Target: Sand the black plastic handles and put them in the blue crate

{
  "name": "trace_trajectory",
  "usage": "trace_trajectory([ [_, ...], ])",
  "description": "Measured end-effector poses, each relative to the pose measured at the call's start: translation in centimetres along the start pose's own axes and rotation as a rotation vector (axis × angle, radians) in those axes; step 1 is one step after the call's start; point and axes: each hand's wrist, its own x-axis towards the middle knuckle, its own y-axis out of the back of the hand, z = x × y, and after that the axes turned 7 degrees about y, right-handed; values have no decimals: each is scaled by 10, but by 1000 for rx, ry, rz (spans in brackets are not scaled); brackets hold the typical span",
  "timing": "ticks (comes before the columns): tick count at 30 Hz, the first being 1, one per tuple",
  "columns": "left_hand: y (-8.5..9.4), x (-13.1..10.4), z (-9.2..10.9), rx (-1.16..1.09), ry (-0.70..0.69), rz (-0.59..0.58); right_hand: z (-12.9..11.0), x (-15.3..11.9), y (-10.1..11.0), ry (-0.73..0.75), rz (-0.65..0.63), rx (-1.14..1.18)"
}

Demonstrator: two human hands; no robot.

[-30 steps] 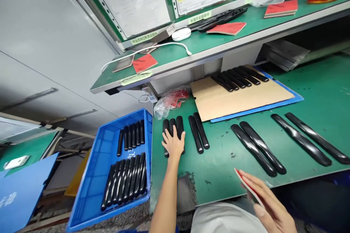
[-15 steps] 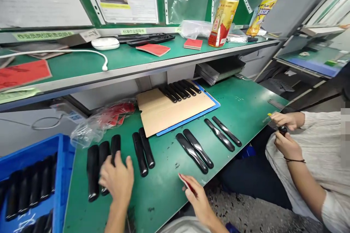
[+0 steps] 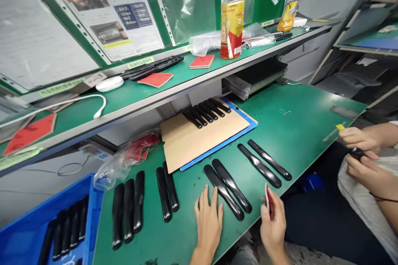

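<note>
My left hand [image 3: 207, 221] lies over the green table with its fingers stretched out, holding nothing. Its fingertips are beside a pair of glossy black handle-shaped pieces [image 3: 224, 192], and I cannot tell if they touch. Near the table's front edge, my right hand [image 3: 273, 225] pinches a thin red pad with a pale backing [image 3: 268, 199], partly hidden by the fingers. Farther right lies another pair of black pieces [image 3: 259, 165]. To the left are a further pair [image 3: 163, 194] and a group of three black pieces [image 3: 128, 211].
More black pieces [image 3: 199, 116] rest on a cardboard sheet [image 3: 186, 143] at the back. A blue crate [image 3: 95, 207] with black pieces stands left. Red pads [image 3: 202, 61] and a drink bottle [image 3: 231, 20] are on the shelf. A co-worker's hands [image 3: 360, 140] hold a dark piece at right.
My left hand has left the group of three black pieces and moved right to the middle pair. My right hand, still pinching the red pad, has also shifted right. The view has turned.
</note>
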Motion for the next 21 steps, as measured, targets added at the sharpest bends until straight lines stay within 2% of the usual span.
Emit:
trace_trajectory([
  [3,16,23,-4,-38,57,10,27,27,-15,-5,6,-44],
  [5,29,57,-1,-38,73,38,32,33,-24,16,9,-85],
  [9,50,161,8,-10,79,74,28,30,-33,63,42,-172],
  [12,54,245,13,8,145,66,26,30,-33,116,39,-217],
  [15,55,305,16,-2,230,36,30,31,-35,189,41,-272],
  [18,58,332,14,-39,315,33,36,31,-38,232,76,-327],
  [21,62,335,8,-100,399,55,36,33,-40,250,104,-348],
])
